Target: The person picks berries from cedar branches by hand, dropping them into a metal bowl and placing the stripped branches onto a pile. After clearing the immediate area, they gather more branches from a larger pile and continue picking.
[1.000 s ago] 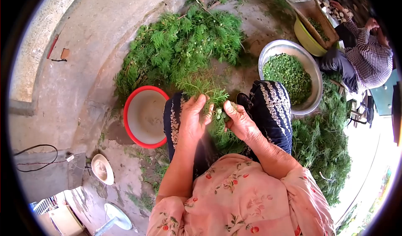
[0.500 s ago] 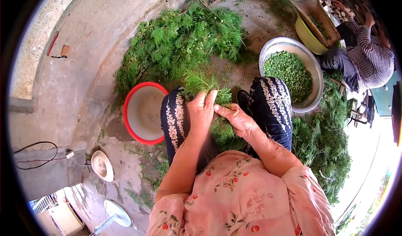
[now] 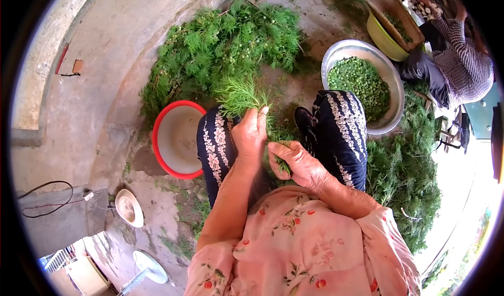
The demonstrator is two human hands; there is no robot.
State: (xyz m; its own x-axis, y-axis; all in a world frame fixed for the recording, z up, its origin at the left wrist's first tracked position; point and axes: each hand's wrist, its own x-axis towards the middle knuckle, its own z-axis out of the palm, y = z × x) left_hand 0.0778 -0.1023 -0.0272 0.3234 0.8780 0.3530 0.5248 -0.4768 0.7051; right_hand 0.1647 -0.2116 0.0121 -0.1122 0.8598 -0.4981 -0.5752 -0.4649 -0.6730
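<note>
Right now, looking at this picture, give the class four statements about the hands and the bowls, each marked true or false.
1. The left hand grips a green sprig. True.
2. The red-rimmed basin is full of green pieces. False: it looks empty; the green pieces lie in the metal bowl.
3. The right hand rests on the metal bowl. False: it pinches the green sprig between the knees.
4. A heap of greens lies beyond the knees. True.
</note>
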